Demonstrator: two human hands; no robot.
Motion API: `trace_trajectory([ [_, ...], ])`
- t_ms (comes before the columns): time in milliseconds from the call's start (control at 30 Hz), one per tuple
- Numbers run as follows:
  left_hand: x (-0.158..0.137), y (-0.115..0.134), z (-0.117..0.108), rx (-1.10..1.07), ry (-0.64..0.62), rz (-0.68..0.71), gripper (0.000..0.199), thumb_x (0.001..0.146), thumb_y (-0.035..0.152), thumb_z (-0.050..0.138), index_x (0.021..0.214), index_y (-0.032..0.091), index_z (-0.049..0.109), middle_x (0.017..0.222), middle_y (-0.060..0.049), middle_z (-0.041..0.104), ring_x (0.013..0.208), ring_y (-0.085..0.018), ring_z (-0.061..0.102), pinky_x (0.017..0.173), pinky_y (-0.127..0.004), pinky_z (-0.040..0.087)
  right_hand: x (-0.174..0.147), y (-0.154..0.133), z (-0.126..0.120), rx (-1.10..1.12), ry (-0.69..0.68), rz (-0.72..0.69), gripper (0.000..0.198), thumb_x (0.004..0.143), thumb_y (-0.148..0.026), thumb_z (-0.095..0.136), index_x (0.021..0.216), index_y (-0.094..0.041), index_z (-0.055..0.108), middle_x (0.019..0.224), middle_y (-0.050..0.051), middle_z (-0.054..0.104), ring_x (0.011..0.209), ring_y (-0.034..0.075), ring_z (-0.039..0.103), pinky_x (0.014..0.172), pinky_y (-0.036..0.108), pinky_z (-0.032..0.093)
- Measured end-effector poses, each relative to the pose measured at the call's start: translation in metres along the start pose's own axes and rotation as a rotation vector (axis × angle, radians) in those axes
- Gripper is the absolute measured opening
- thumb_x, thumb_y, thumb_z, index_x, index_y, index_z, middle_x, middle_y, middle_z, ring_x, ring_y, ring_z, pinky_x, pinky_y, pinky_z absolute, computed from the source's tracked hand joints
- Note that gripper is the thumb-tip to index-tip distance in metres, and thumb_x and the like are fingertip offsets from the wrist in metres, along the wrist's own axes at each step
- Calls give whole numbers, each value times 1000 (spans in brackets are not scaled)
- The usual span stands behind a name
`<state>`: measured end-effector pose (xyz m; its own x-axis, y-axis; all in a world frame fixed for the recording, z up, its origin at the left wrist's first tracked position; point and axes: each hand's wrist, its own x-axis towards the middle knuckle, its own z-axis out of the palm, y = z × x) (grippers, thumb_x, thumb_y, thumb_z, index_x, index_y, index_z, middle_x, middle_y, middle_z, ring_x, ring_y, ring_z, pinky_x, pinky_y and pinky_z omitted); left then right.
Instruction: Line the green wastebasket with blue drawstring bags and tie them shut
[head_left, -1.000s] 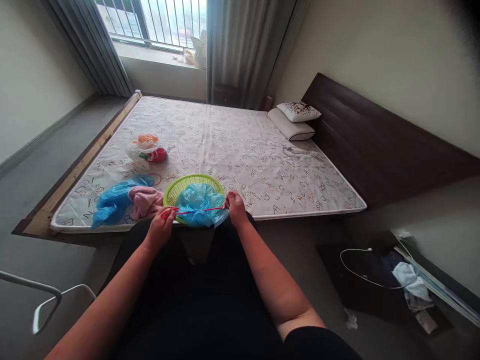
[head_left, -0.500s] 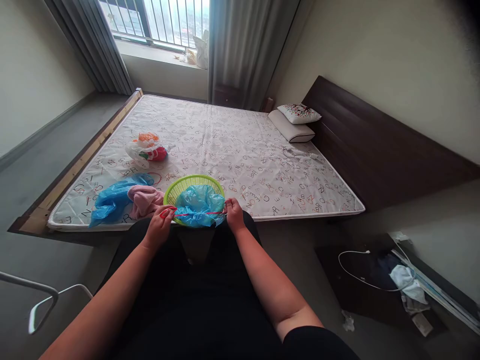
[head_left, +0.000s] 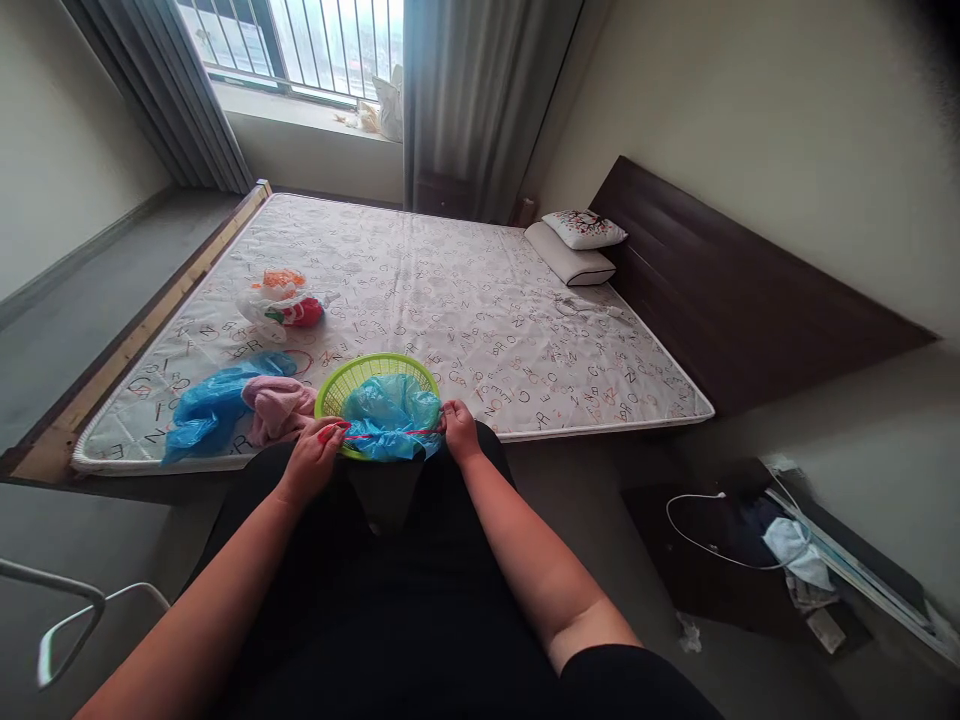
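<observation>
A thin red string (head_left: pixel 361 436) stretches across a bunched blue plastic bag (head_left: pixel 391 403). My left hand (head_left: pixel 313 455) is closed on one end of the string, with more red bunched at its fingers. At the bag's other side my right hand (head_left: pixel 460 430) pinches the opposite end. The blue bag sits in a green plastic basket (head_left: pixel 377 364) at the mattress edge, in front of my lap. Left of the basket lies a pink towel (head_left: pixel 276 404), touching or nearly touching it. Another blue plastic bag (head_left: pixel 211 408) lies crumpled beyond the towel.
White and orange plastic bags (head_left: pixel 281 305) with something red inside lie on the patterned mattress (head_left: pixel 450 290). Pillows (head_left: pixel 574 255) rest by the dark headboard (head_left: pixel 720 270). A low dark cabinet (head_left: pixel 675 560) with a white cable stands at right; a metal tube frame (head_left: pixel 75 610) at lower left.
The whole view has shifted slightly, so the bed and basket appear a little further left. Both hands still hold the string across the bag, with little other movement.
</observation>
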<state>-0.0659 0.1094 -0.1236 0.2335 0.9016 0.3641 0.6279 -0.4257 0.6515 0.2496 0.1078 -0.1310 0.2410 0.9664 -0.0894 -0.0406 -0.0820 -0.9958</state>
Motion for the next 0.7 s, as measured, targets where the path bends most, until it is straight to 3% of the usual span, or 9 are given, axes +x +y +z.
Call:
trace_trajectory([
  [233,0,-4,-4,-7,-72,8,46,108,49,43,106,20,78,119,-11,77,117,-29,68,109,-48,52,3,-11,-8,63,4,-51,33,93,-58,56,88,-26,55,57,-9,47,56,15,53,63,30,47],
  [467,-1,2,0,-7,-62,-3,46,109,52,41,108,20,74,116,-12,75,117,-29,68,112,-51,52,-1,-31,-10,101,69,-83,35,96,-59,52,91,-25,56,61,-7,45,59,15,52,63,30,46],
  [567,-3,4,2,-71,20,-11,42,107,55,49,124,21,65,133,-15,69,129,-31,65,117,-54,49,-10,-55,-4,2,73,-155,33,99,-55,55,107,-23,63,90,2,64,73,17,58,67,31,51],
  [633,-3,5,3,-80,89,-17,56,101,60,61,140,21,54,151,-20,58,144,-35,55,123,-57,44,-17,-74,3,-130,-22,-241,39,97,-51,63,125,-24,64,121,9,66,88,19,62,76,34,56],
  [700,-2,6,5,-58,140,-28,78,94,65,69,153,21,43,161,-23,47,156,-39,43,128,-61,36,-22,-88,14,-321,-176,-350,55,92,-46,73,141,-26,60,145,13,58,108,24,64,92,40,58],
])
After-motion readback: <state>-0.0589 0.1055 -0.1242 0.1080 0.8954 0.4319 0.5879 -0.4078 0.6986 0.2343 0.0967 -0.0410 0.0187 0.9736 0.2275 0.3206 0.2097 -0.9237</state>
